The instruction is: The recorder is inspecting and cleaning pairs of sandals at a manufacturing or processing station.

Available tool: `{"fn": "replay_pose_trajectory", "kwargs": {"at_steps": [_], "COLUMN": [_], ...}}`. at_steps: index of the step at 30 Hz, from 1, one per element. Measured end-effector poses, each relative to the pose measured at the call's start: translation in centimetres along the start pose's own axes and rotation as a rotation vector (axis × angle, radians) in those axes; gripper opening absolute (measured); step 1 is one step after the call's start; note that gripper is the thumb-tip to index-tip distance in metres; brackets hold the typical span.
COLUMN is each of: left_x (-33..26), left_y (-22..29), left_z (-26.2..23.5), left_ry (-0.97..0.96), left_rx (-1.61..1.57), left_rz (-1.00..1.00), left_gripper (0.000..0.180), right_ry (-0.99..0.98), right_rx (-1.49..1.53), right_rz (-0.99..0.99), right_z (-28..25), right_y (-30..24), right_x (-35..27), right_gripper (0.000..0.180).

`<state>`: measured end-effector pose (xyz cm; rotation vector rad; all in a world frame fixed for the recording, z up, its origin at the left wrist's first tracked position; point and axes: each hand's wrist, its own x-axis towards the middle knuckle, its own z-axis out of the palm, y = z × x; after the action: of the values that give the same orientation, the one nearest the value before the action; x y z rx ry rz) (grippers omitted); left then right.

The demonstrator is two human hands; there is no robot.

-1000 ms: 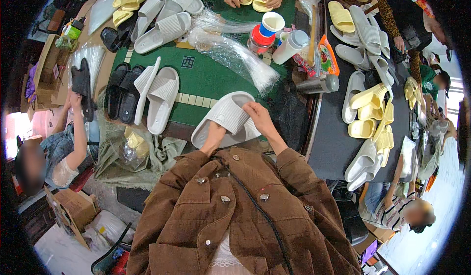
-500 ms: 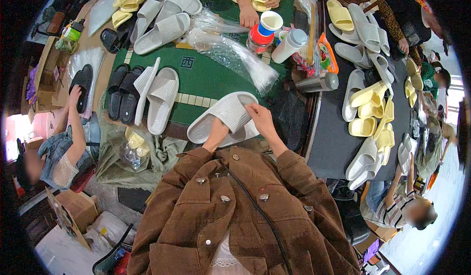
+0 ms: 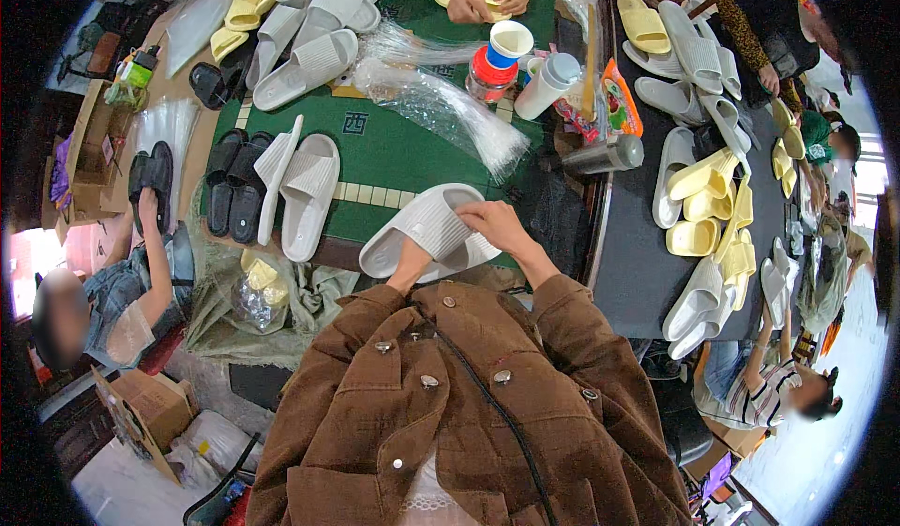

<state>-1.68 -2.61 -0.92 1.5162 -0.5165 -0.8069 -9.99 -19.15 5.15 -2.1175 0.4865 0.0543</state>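
Item under check: pale grey slipper, at near edge of green worktop, directly betw. both hands, toe pointing away & to R, second pale slipper partly under it. Hands apart. L hand in at heel side, fingertips hidden under strap; grip can't be told. R hand pinched on strap's R edge.

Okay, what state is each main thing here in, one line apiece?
Upper pale slipper: partly covering another
Lower pale slipper: partly hidden
Left hand: fingers hidden under the upper slipper's strap
Right hand: fingertips at that strap's edge
Blue-white cup: mouth up
Red-topped jar: lid on
White bottle: capped
Black slippers: side by side
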Motion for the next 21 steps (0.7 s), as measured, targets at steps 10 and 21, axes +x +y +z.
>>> {"fn": "replay_pose_trajectory", "kwargs": {"at_steps": [10, 21], "left_x": [0.6, 0.7], "left_y": [0.2, 0.9], "left_z": [-0.2, 0.2], "left_ry": [0.002, 0.016], "left_rx": [0.041, 0.151], "left_rz": [-0.031, 0.005], "left_gripper": [0.054, 0.042], "right_ry": [-0.088, -0.217], "right_rx": [-0.004, 0.153], "right_rz": [0.011, 0.037], "right_z": [-0.1, 0.1], "right_y": [0.1, 1.7], "right_x": [-0.1, 0.6], "right_gripper": [0.021, 0.022]}}
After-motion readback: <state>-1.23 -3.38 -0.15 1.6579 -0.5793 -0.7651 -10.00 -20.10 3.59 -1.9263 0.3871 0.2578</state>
